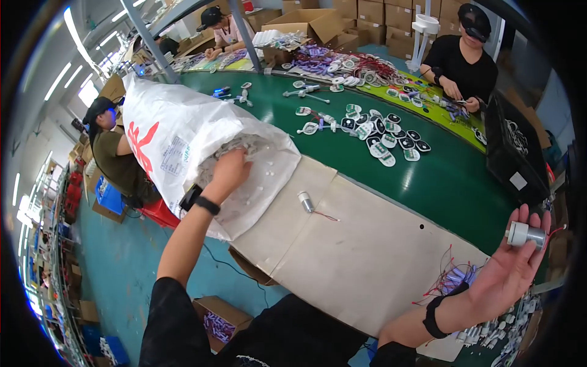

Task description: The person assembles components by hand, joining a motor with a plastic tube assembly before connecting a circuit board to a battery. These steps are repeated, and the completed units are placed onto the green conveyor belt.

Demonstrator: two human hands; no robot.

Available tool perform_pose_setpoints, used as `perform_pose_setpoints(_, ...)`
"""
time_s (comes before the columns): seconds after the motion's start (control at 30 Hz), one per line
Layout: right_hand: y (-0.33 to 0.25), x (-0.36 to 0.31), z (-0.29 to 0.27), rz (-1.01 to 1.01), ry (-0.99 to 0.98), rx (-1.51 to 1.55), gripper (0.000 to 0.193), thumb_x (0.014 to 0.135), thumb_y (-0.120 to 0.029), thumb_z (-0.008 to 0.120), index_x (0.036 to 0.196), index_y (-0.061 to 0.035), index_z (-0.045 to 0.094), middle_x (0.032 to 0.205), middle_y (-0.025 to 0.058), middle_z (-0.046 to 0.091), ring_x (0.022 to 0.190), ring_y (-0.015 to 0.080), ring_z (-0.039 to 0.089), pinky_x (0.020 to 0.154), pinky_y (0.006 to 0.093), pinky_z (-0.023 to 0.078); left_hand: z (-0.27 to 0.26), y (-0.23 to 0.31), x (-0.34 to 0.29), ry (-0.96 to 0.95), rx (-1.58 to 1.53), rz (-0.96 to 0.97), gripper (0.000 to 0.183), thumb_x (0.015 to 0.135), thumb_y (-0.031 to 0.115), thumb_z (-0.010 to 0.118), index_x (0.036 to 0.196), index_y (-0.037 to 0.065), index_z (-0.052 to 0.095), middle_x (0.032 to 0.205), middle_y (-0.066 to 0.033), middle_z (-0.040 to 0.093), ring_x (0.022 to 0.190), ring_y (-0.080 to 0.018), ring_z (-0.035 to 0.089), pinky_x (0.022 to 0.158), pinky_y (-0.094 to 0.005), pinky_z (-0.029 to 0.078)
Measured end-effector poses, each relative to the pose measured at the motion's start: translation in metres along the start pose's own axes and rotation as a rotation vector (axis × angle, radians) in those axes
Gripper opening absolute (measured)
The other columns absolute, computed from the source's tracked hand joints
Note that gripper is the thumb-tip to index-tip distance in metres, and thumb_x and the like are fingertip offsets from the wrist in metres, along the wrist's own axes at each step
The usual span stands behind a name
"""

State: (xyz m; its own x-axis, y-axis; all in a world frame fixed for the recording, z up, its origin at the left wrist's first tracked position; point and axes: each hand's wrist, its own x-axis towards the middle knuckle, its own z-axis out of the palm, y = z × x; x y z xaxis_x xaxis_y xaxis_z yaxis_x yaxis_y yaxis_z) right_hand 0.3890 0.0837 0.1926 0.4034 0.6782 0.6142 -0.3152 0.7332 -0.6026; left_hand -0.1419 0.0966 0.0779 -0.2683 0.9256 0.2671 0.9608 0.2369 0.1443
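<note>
My left hand (230,172) reaches into the mouth of a big white woven sack (269,144) lying on its side at the left of the worktop. Small whitish translucent pieces (241,196) lie inside the sack. Its fingers are curled, with the tips partly hidden, so what they hold does not show. At the right, my right hand (513,263) is raised palm up, holding a small motor (537,237) with a white plastic head and a red wire, thumb against it. A similar motor (306,202) lies alone on the beige board (361,244), its leads pointing right.
Purple cells with red wires (455,278) lie by my right forearm. Beyond the board, a green conveyor belt (452,177) carries round-ended white and black parts (385,134). A black crate (513,153) stands at right. Below is a carton (220,321) of purple cells. Several co-workers sit around.
</note>
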Motion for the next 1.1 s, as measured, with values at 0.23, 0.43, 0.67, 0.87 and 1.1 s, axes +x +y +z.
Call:
perform_pose_setpoints(0.23, 0.029, 0.007, 0.008, 0.150, -0.042, 0.164, 0.046, 0.106, -0.014, 0.046, 0.143, 0.0096, 0.033, 0.140, 0.0257, 0.048, 0.134, 0.0380, 0.047, 0.117, 0.0531, 0.034, -0.062, 0.109, -0.028, -0.116, -0.817, -0.009, 0.041, 0.094, 0.017, 0.066, 0.129, 0.003, 0.053, 0.095, -0.0127, 0.066, 0.080, -0.0230, 0.067, 0.074, -0.0376, 0.055)
perform_pose_setpoints(0.43, 0.080, 0.009, 0.018, 0.286, -0.065, 0.072, 0.037, 0.106, -0.017, 0.046, 0.137, 0.0025, 0.039, 0.142, 0.0254, 0.047, 0.130, 0.0374, 0.052, 0.106, 0.0493, 0.049, -0.006, 0.233, -0.013, -0.721, -2.125, -0.281, 0.035, 0.096, 0.011, 0.056, 0.129, 0.001, 0.056, 0.100, -0.0053, 0.062, 0.090, -0.0150, 0.062, 0.087, -0.0327, 0.053)
perform_pose_setpoints(0.67, 0.160, 0.000, 0.003, 0.510, 0.084, 0.154, 0.034, 0.099, 0.002, 0.053, 0.131, 0.0035, 0.040, 0.137, 0.0245, 0.049, 0.131, 0.0394, 0.050, 0.111, 0.0531, 0.045, 0.075, 0.320, 0.015, -0.727, -2.372, -0.489, 0.020, 0.099, 0.020, 0.058, 0.113, 0.005, 0.062, 0.093, -0.0024, 0.058, 0.085, -0.0122, 0.056, 0.076, -0.0281, 0.049)
perform_pose_setpoints(0.87, 0.185, -0.010, -0.002, 0.619, 0.100, 0.317, 0.030, 0.099, 0.002, 0.054, 0.128, 0.0023, 0.045, 0.138, 0.0224, 0.050, 0.132, 0.0386, 0.050, 0.112, 0.0492, 0.044, 0.079, 0.329, 0.024, -0.653, -2.383, -0.306, 0.021, 0.098, 0.015, 0.061, 0.112, -0.001, 0.060, 0.102, -0.0093, 0.065, 0.092, -0.0199, 0.065, 0.092, -0.0428, 0.058)
perform_pose_setpoints(1.1, 0.212, -0.028, 0.006, 0.658, 0.025, 0.488, 0.026, 0.100, -0.005, 0.055, 0.125, -0.0036, 0.052, 0.138, 0.0203, 0.054, 0.134, 0.0364, 0.048, 0.112, 0.0487, 0.043, 0.075, 0.324, 0.030, -0.785, -2.303, -0.289, 0.020, 0.098, 0.013, 0.063, 0.112, -0.001, 0.062, 0.102, -0.0113, 0.068, 0.094, -0.0206, 0.069, 0.088, -0.0349, 0.059)
